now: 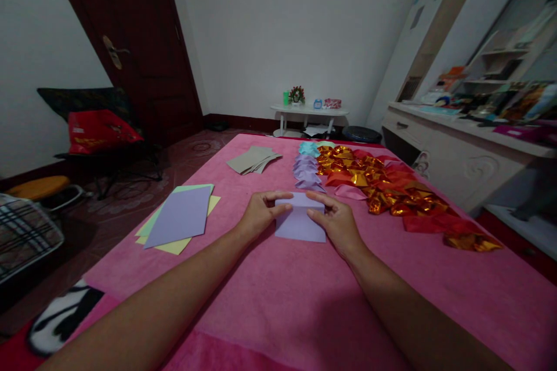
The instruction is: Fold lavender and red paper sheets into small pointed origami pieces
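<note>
A lilac sheet of paper (299, 225), folded over, lies on the pink cloth (304, 301) in front of me. My left hand (260, 214) grips its upper left edge, fingers curled over the fold. My right hand (334, 219) pinches the upper right edge in the same way. Both hands press the paper down on the cloth.
A stack of lilac, green and yellow sheets (180, 217) lies to the left. Grey card pieces (255, 159) sit farther back. A row of folded lilac pieces (307, 171) and a heap of gold and red foil shapes (391, 188) run along the right. A white dresser (456, 151) stands right.
</note>
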`<action>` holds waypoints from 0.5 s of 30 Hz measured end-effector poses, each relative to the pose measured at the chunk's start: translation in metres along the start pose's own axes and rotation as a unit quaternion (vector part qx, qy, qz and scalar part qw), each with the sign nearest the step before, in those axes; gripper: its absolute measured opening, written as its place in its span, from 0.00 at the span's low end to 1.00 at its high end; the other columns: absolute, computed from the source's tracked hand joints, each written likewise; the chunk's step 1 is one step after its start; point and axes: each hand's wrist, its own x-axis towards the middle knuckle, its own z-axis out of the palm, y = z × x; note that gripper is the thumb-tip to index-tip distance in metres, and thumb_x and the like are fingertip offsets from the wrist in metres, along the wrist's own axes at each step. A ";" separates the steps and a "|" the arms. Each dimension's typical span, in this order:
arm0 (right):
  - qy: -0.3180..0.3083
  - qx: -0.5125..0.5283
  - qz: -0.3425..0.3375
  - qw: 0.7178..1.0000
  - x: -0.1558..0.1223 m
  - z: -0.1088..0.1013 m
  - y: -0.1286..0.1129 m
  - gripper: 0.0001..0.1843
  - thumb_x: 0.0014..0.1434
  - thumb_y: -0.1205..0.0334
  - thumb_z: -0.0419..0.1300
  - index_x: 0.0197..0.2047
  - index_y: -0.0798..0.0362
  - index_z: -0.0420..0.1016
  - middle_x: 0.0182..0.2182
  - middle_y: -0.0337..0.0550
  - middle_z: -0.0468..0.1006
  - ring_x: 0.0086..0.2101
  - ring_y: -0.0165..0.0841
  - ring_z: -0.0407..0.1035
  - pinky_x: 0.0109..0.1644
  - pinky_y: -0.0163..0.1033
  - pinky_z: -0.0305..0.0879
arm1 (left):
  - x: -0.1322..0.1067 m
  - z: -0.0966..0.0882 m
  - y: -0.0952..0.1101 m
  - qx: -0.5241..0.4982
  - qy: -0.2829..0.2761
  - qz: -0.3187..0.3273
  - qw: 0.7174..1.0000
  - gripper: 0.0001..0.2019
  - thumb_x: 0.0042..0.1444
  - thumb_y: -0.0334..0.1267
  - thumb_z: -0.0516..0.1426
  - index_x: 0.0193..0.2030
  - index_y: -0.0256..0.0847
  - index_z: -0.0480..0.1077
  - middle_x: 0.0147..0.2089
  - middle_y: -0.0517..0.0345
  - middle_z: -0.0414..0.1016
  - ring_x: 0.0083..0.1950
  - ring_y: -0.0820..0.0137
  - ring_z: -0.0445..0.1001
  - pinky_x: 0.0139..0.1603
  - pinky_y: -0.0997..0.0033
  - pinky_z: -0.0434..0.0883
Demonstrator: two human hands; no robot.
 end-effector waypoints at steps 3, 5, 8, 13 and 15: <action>0.010 0.000 0.011 1.000 0.000 0.000 0.000 0.19 0.40 0.62 0.68 0.40 0.50 0.81 0.39 0.44 0.81 0.35 0.38 0.74 0.36 0.42 0.72 | 0.000 0.000 0.000 0.012 0.000 0.011 1.000 0.18 0.38 0.36 0.69 0.38 0.34 0.79 0.36 0.49 0.80 0.31 0.70 0.75 0.34 0.70 0.71; 0.015 0.010 0.029 0.999 0.000 0.000 0.000 0.19 0.40 0.62 0.69 0.39 0.50 0.80 0.37 0.43 0.81 0.31 0.36 0.74 0.33 0.41 0.71 | 0.000 0.001 0.000 0.011 -0.009 0.013 1.000 0.20 0.35 0.35 0.70 0.39 0.34 0.79 0.37 0.50 0.80 0.33 0.69 0.75 0.35 0.70 0.72; 0.012 0.034 0.056 0.998 -0.001 0.000 0.000 0.20 0.39 0.62 0.69 0.40 0.50 0.80 0.34 0.41 0.81 0.28 0.34 0.73 0.31 0.39 0.69 | -0.001 0.002 0.000 0.006 -0.018 0.011 1.000 0.22 0.33 0.33 0.70 0.40 0.35 0.78 0.37 0.51 0.80 0.33 0.70 0.75 0.35 0.70 0.72; -0.032 0.034 0.061 0.997 -0.003 -0.001 -0.002 0.19 0.41 0.62 0.69 0.40 0.50 0.79 0.34 0.41 0.81 0.28 0.34 0.72 0.30 0.39 0.68 | -0.001 0.002 -0.001 -0.008 -0.013 -0.003 1.000 0.21 0.34 0.33 0.70 0.40 0.33 0.78 0.33 0.52 0.79 0.30 0.71 0.74 0.33 0.71 0.71; -0.047 -0.004 0.047 0.998 -0.003 -0.001 -0.003 0.18 0.42 0.62 0.68 0.40 0.50 0.80 0.34 0.41 0.81 0.29 0.34 0.72 0.31 0.39 0.68 | -0.001 0.003 -0.002 -0.004 -0.017 -0.007 1.000 0.20 0.34 0.33 0.70 0.39 0.34 0.78 0.32 0.52 0.79 0.29 0.71 0.74 0.32 0.72 0.71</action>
